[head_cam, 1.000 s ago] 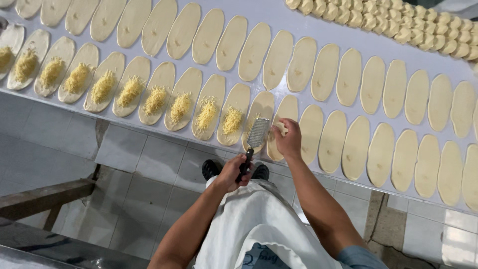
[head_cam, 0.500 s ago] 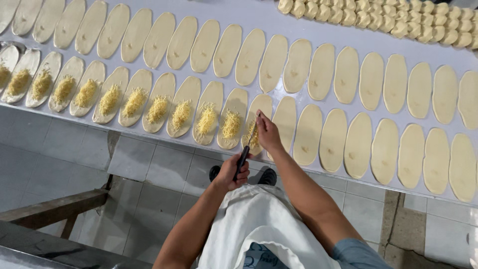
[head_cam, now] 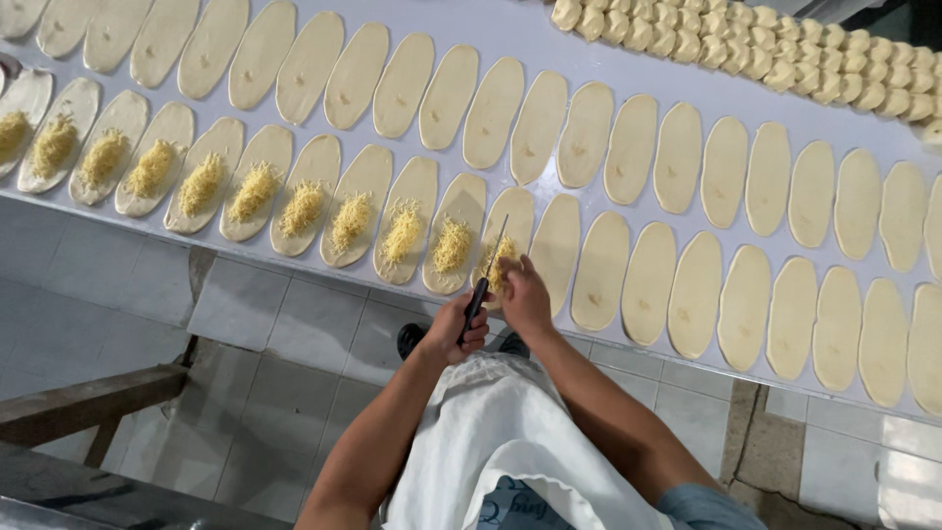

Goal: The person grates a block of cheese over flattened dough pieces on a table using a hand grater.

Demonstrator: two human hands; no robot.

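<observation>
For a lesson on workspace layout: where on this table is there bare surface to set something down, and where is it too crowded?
Bare white table runs as a strip between the upper row of plain dough ovals and the heap of small dough pieces. Elsewhere the ovals lie nearly edge to edge; the front edge is crowded too, where the left hand and right hand grate cheese.

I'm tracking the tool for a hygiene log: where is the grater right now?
In the head view, the grater is low centre at the table's near edge, its dark handle in the left hand, its blade over a dough oval beside the right hand.
</observation>
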